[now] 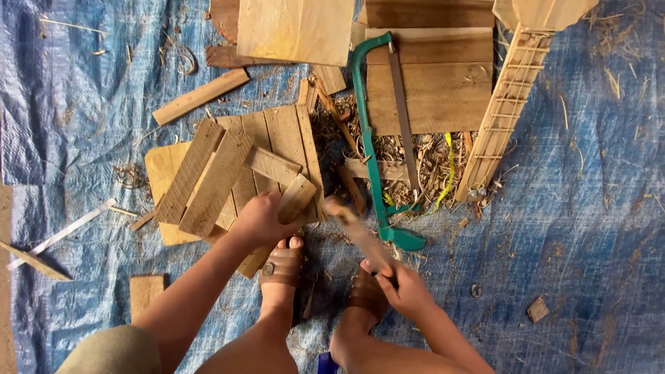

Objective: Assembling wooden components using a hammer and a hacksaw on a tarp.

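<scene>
My left hand grips a short wooden slat at the near edge of a panel of nailed planks. My right hand holds the handle of a hammer, blurred by motion, with its head near the slat's right end. Both my feet in brown sandals rest on the blue tarp just below the panel.
A green hacksaw lies right of the panel among wood shavings. Boards lie at the top, a ladder-like wooden piece at upper right. Loose offcuts and a white strip lie scattered on the tarp.
</scene>
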